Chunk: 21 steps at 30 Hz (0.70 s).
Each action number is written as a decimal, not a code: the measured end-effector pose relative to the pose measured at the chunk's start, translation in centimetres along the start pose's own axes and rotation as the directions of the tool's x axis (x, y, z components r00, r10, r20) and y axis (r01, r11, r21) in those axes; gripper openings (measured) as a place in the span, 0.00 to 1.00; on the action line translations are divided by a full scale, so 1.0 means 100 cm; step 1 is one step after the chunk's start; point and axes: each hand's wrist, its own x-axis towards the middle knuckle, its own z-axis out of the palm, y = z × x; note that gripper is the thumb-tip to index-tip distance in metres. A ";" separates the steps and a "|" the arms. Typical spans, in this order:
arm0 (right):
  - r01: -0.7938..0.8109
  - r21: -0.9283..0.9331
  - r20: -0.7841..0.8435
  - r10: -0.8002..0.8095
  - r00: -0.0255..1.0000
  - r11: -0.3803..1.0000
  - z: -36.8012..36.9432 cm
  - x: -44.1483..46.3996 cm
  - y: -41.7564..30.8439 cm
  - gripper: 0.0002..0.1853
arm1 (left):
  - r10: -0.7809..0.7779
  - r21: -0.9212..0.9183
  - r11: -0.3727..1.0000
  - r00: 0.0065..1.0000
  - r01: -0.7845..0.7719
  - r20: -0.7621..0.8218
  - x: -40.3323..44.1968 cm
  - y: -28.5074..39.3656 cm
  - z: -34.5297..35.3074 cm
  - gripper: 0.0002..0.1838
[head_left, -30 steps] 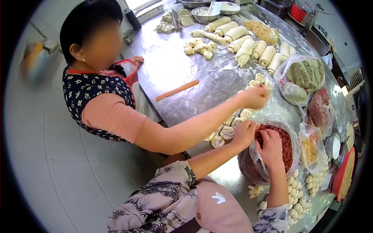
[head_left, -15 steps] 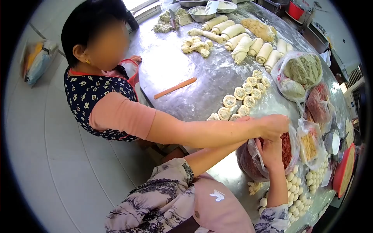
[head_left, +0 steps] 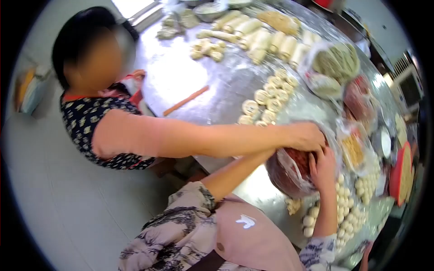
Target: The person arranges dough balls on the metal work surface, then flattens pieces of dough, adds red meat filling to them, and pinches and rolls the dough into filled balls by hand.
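Note:
A clear plastic bag [head_left: 281, 175] of red minced meat [head_left: 298, 158] stands on the metal table. My right hand [head_left: 323, 168] grips its right side, thumb toward the meat and fingers curled at the rim. My left forearm [head_left: 235, 174] reaches toward the bag's far left side. The co-worker's forearm crosses over it and hides my left hand. The co-worker's hand [head_left: 307, 136] reaches into the top of the bag, close to my right fingers. Filled dough rounds [head_left: 261, 96] lie in rows just beyond the bag.
Small dough balls [head_left: 346, 212] cover the table near my right forearm. Right of the meat stands a bag of yellow filling [head_left: 352, 149]; a bag of greenish dough [head_left: 337, 63] sits farther back. Dough rolls [head_left: 285, 47] and a rolling pin [head_left: 186, 100] lie across the table.
The view has shifted, so the table appears farther left and up. The co-worker's hand has lowered into the bag, and my right hand has turned slightly. My left fingertips have become hidden.

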 end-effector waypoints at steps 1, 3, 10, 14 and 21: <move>-0.030 0.033 0.016 0.029 0.999 0.999 -0.002 -0.002 0.007 0.18 | 0.128 0.146 0.975 0.963 -0.166 0.236 0.030 0.002 0.002 0.11; -0.123 0.039 -0.024 0.124 0.992 0.992 -0.002 -0.006 0.012 0.20 | -0.186 0.054 0.982 0.972 0.180 0.143 0.033 0.024 -0.017 0.09; -0.239 0.137 -0.023 0.244 0.970 0.961 -0.018 -0.021 0.014 0.20 | -0.786 0.113 0.551 0.560 0.827 -0.264 -0.002 0.096 -0.016 0.17; -0.273 0.130 0.038 0.271 0.962 0.953 -0.025 -0.029 0.011 0.17 | -0.711 -0.098 0.476 0.317 0.874 -0.628 -0.023 0.139 0.003 0.24; -0.335 0.425 0.098 0.325 0.941 0.841 -0.039 -0.025 -0.008 0.19 | -0.731 0.312 0.650 0.683 0.692 0.008 -0.004 0.164 -0.009 0.31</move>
